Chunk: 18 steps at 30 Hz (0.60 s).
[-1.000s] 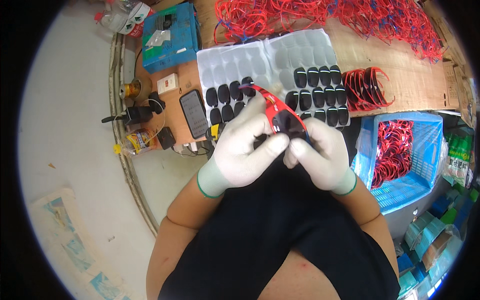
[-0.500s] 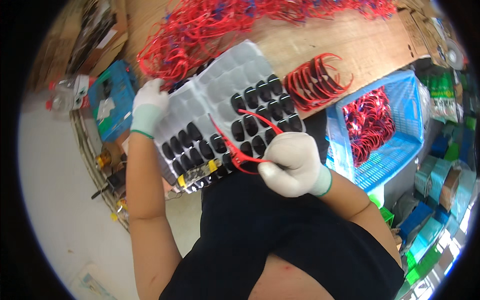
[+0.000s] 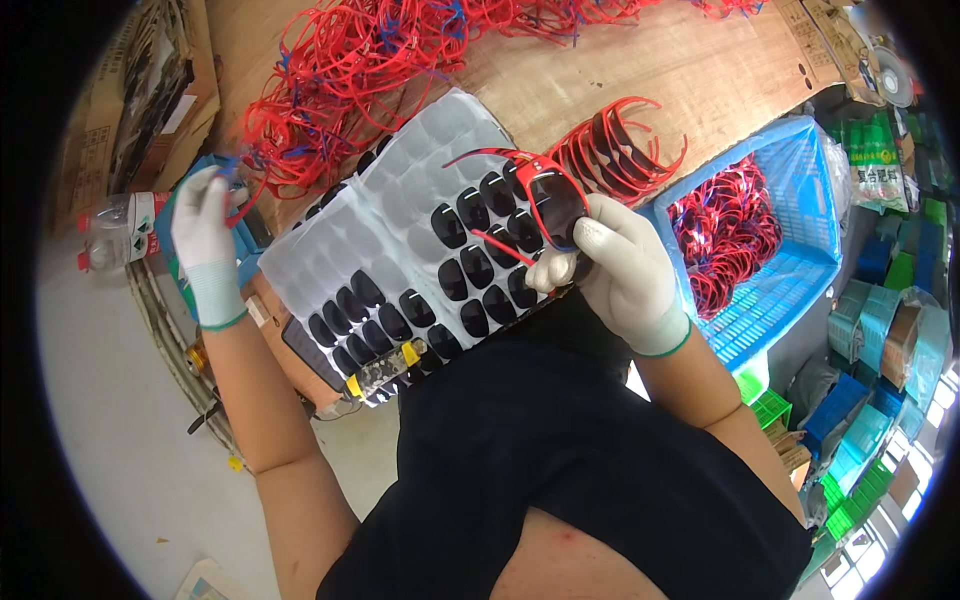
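Red sunglasses [image 3: 555,206] at 1 o'clock from picture centre, held up over the lens tray [image 3: 320,245]; one dark lens shows seated in its rim, other side too angled to judge, so piece looks at least half fitted. Right hand [image 3: 635,285], white-gloved, 2 to 3 o'clock: thumb and fingers grasping the rim. Yellow-ended cylinder [image 3: 385,369] at 8 o'clock, near edge of tray, kind unclear. Tray itself white, dimpled, two panels, around centre: dark lenses [image 3: 472,208] sit in many nearer cells, many upper cells bare; lens stock looks partly used. Left hand [image 3: 203,225], also gloved, 9 to 10 o'clock: fingers part-curled beside the frame heap [image 3: 370,60], red strand and blue bit at the tips; can't tell if gripped. Blue plastic crate [image 3: 815,205] at 2 to 3 o'clock: red frames [image 3: 725,235] piled inside, can't make out lenses, can't say if done. Sunglasses row [image 3: 608,147] at 1 to 2 o'clock, nested on wooden table [image 3: 600,70]: dark lenses in, look done. Heap is farthest, 11 o'clock: big red tangle, lenses mostly not visible; judged as bulk left, far more than the row.
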Motion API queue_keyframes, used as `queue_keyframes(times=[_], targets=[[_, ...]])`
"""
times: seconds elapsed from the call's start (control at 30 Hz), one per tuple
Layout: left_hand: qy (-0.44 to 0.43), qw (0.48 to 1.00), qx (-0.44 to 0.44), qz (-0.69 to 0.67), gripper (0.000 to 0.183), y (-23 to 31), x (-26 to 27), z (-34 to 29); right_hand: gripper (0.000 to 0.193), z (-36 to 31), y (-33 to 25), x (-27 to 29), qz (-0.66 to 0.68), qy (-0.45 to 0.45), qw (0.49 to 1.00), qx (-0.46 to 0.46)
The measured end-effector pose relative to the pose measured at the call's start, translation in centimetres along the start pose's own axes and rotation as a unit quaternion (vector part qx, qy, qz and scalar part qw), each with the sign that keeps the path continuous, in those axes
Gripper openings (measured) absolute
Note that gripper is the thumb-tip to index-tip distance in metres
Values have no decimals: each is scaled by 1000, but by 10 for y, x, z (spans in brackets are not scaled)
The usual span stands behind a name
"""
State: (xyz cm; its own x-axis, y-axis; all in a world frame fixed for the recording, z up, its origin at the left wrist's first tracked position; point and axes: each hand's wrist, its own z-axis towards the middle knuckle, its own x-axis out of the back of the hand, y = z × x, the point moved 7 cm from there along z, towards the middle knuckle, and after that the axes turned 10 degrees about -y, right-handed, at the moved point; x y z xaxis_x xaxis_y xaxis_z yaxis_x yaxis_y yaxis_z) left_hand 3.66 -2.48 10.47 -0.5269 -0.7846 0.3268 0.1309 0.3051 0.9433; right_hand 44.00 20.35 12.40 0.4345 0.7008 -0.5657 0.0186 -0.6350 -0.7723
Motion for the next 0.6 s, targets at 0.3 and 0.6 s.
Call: queue_keyframes(times=[0.3,0.6], targets=[[40,996,-73,-40,28,78,-24,-80,33,-7,7,-24,-8,-16,1000,-16],[83,969,-170,-161,62,54,-70,-204,30,-19,11,-34,-73,-40,997,-3]])
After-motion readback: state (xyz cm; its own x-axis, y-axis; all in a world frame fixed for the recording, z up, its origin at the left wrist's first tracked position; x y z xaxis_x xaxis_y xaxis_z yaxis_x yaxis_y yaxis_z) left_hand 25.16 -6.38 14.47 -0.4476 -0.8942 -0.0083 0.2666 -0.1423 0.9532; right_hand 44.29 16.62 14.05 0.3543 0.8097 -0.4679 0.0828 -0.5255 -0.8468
